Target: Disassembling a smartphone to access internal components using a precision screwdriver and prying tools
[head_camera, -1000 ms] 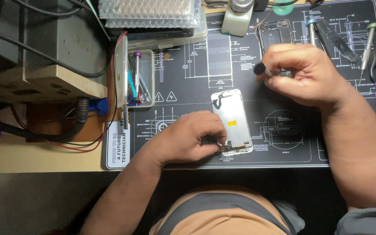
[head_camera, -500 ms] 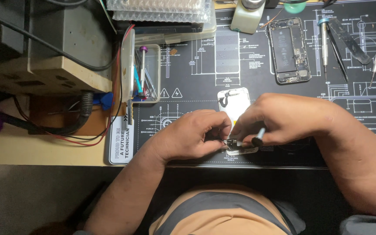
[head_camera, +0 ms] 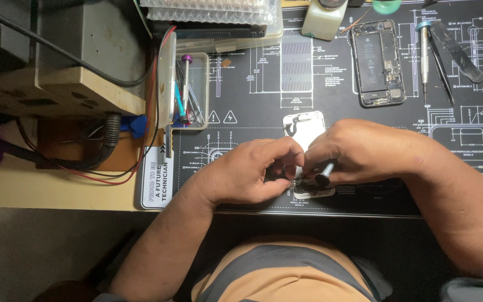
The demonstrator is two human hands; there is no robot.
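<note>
Hidden: the lower part of the phone screen panel (head_camera: 304, 127) is covered by both hands, so only its top end shows clearly. The tip of the small screwdriver (head_camera: 325, 170) is too small to make out.
Cut off: the bubble wrap box (head_camera: 213, 17) and the white bottle (head_camera: 323, 17) run off the top edge, far above the hands.
Left hand (head_camera: 250, 170): curled, with its fingers pressing down on the left edge of the phone screen panel.
Right hand (head_camera: 364, 151): fingers pinched around the small screwdriver, which points down at the low end of the panel. The two hands are almost touching.
Phone screen panel: it lies flat on the black work mat (head_camera: 252, 84) on the bench, right under the hands. It is white and silver, with a shiny metal back and a dark bit near the bottom.
Above the right hand: an open phone body (head_camera: 377, 61) with its insides showing, well apart from the hands.
Right of that: more screwdrivers (head_camera: 424, 50) lie on the mat.
Above the left hand: a clear tool tray (head_camera: 188, 92) with thin tools in it.
</note>
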